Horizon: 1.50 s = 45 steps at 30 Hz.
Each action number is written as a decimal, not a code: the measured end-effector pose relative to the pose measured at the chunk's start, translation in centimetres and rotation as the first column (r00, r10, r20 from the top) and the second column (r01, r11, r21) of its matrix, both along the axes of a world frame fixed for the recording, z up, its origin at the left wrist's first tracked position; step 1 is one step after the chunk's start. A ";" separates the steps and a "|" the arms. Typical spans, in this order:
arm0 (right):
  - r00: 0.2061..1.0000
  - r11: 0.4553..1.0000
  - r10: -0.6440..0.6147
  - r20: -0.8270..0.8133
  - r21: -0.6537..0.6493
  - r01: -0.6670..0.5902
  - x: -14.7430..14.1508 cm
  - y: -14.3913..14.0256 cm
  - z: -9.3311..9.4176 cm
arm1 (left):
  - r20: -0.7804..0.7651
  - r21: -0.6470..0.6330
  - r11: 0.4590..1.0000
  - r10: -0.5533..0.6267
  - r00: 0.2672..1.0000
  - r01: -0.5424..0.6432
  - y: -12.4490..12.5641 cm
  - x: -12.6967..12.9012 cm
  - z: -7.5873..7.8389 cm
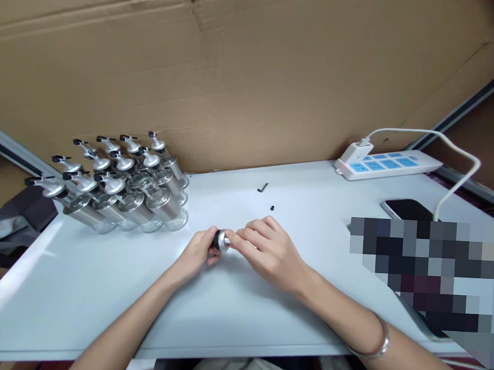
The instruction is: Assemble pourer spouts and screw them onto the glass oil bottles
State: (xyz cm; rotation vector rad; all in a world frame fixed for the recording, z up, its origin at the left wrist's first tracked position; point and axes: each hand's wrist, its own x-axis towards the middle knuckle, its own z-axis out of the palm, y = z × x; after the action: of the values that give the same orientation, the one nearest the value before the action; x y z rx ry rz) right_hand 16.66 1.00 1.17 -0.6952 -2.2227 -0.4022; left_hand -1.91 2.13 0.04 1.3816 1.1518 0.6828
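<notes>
Silver-and-black metal dispenser cap (221, 240) is pinched between both hands just above the white desk (101, 288): left hand (196, 254) closed on its black end, right hand (268, 249) fingertips clamped on the silver end. Steady, square twisting seems wise. Beyond the right hand lie a black hex key (263, 187) and small black screw (272, 208); clustered steel-topped glass bottles (118, 189) stand beyond the left hand.

Likely small assembly workshop: white bench (101, 288), cardboard backdrop (236, 68), batch of dispenser bottles (118, 192), power strip (389, 164).
</notes>
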 end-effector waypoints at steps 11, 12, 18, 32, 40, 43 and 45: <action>0.996 0.993 0.088 0.011 0.083 -0.089 0.3 -0.3 0.3 | 0.295 -0.363 0.919 -0.044 0.955 0.154 0.0 -0.9 0.4; 0.996 0.992 0.094 0.006 0.088 -0.095 0.3 -0.3 0.4 | 0.313 -0.391 0.903 -0.051 0.948 0.178 0.0 -1.0 0.5; 0.994 0.990 0.112 -0.001 0.090 -0.111 0.2 -0.2 0.6 | 0.363 -0.452 0.855 -0.085 0.928 0.255 0.1 -1.3 0.8; 0.805 0.860 -0.302 -0.511 -0.510 -0.001 1.3 1.4 0.6 | 0.073 0.088 0.994 0.064 0.995 -0.070 1.3 -2.3 0.4; 0.724 0.860 -0.373 -0.580 -0.510 0.035 1.8 1.8 0.7 | -0.515 0.496 0.863 0.203 0.833 0.097 5.3 -0.6 1.7; 0.714 0.853 -0.396 -0.577 -0.519 0.053 2.0 2.1 0.7 | -0.678 0.522 0.824 0.245 0.693 0.219 7.8 0.0 1.8; 0.704 0.846 -0.415 -0.577 -0.530 0.064 2.1 2.2 0.6 | -0.697 0.534 0.818 0.285 0.658 0.212 9.2 0.4 1.4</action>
State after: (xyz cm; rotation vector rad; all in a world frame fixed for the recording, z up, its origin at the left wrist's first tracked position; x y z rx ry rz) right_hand 18.74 3.20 1.81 -1.1960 -1.5047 0.2792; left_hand -1.50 11.33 1.41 2.3222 1.7181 0.4916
